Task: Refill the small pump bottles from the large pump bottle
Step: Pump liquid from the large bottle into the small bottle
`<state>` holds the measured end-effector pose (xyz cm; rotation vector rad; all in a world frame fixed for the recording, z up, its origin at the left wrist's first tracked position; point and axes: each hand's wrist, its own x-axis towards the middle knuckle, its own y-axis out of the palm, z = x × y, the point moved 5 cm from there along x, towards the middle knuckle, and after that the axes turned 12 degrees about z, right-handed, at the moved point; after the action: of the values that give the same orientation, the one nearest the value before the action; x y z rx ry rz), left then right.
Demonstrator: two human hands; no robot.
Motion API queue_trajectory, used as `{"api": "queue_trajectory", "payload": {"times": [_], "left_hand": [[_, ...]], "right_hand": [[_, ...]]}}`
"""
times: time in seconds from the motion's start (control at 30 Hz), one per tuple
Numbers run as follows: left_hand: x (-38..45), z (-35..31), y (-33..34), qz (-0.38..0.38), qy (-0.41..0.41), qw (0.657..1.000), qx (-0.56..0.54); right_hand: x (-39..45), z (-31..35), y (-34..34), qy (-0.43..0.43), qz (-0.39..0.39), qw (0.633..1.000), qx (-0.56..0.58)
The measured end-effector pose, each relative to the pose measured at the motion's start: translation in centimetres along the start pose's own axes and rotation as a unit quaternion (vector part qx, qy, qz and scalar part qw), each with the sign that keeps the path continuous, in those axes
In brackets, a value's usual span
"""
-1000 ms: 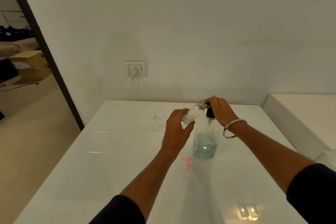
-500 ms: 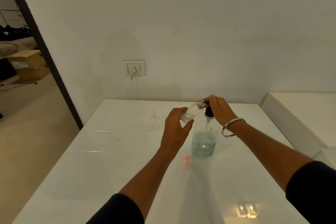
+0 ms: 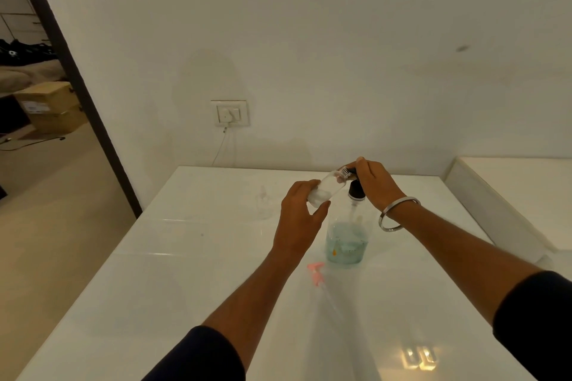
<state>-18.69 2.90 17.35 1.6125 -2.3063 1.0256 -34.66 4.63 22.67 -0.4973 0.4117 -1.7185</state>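
A: Clear plastic, tilted: what am I holding in the left hand point(image 3: 298, 218)?

B: A small bottle point(image 3: 328, 187), capless, gripped round its base by curled fingers and thumb. Its threaded neck points up and right, meeting the spout of the large pump bottle point(image 3: 347, 237).

A: And my right hand point(image 3: 376, 184)?

B: Curled over the black pump head point(image 3: 356, 190), resting on top; a metal bangle point(image 3: 397, 214) circles that wrist.

A: Where does the large bottle stand?

B: Upright on the white table point(image 3: 185, 288), toward the far edge, right of centre, blue-green liquid filling its lower part.

A: Anything else on the surface?

B: A pink pump cap point(image 3: 316, 272) with its clear dip tube lies just in front of the large bottle. A second clear small bottle point(image 3: 263, 199) stands nearer the far left corner, faint against the top. On the wall behind, a socket point(image 3: 229, 113) with a white cable point(image 3: 221, 148).
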Motion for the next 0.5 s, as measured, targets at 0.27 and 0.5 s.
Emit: {"api": "queue_trajectory", "payload": {"times": [0.27, 0.5], "left_hand": [[-0.1, 0.2, 0.2, -0.001, -0.005, 1.0, -0.001], [0.1, -0.4, -0.1, -0.001, -0.001, 1.0, -0.008]], "right_hand": [[0.2, -0.5, 0.3, 0.003, 0.0, 1.0, -0.012], [-0.1, 0.6, -0.3, 0.001, 0.012, 1.0, -0.013]]}}
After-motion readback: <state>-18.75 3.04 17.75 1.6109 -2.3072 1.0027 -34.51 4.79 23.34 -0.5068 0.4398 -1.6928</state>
